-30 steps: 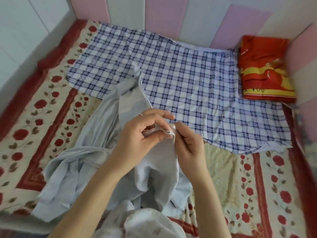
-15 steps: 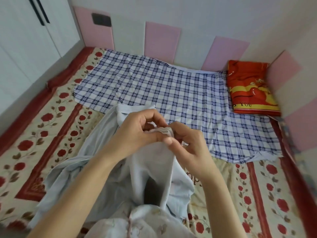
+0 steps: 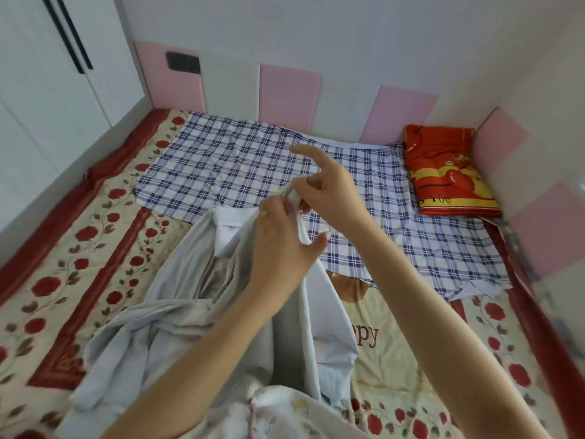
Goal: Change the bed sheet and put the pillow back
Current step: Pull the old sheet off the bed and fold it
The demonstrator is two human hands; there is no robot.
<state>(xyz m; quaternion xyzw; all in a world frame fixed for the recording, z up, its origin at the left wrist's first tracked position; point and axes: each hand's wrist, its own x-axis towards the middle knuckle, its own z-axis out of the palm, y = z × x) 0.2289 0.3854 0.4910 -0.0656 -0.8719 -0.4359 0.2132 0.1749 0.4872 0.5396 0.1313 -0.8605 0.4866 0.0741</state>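
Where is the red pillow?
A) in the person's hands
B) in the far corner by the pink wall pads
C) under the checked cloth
B: the red pillow lies in the far right corner beside a pink wall pad, away from the pale blue sheet.

The left hand [image 3: 281, 248] and right hand [image 3: 334, 191] pinch an edge of the crumpled pale blue fabric sheet [image 3: 177, 312]; a red-and-yellow printed pillow [image 3: 449, 172] lies far right.
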